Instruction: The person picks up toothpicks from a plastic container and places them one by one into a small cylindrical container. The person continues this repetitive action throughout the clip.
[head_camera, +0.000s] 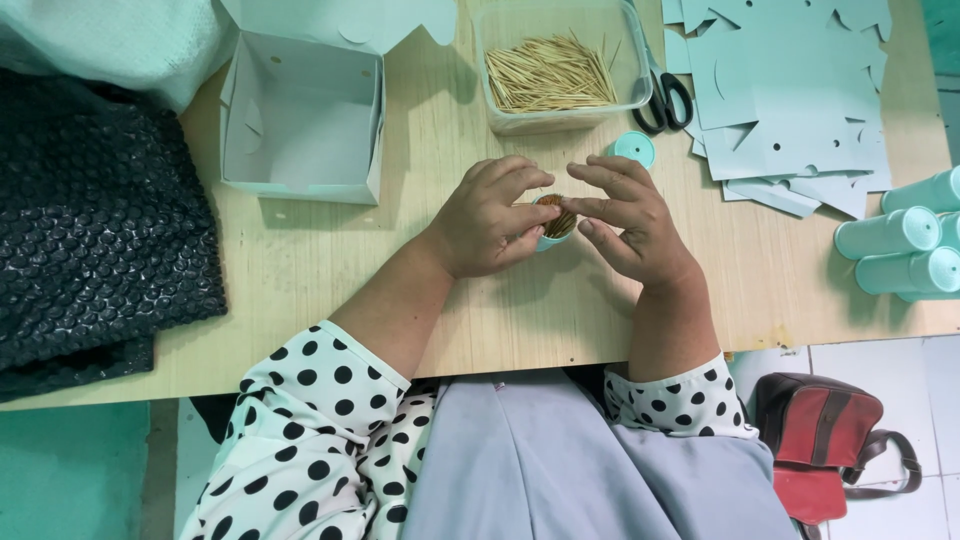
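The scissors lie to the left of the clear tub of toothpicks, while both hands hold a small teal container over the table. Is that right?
Not quite. In the head view the scissors lie to the right of the clear tub of toothpicks, not its left. The rest holds: left hand and right hand hold the small teal container over the table.

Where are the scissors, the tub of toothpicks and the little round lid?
Black-handled scissors (666, 102), head view, on a handle loop.
Clear plastic tub of wooden toothpicks (558, 120), head view, front wall.
Small round teal lid (633, 149), head view, its top.
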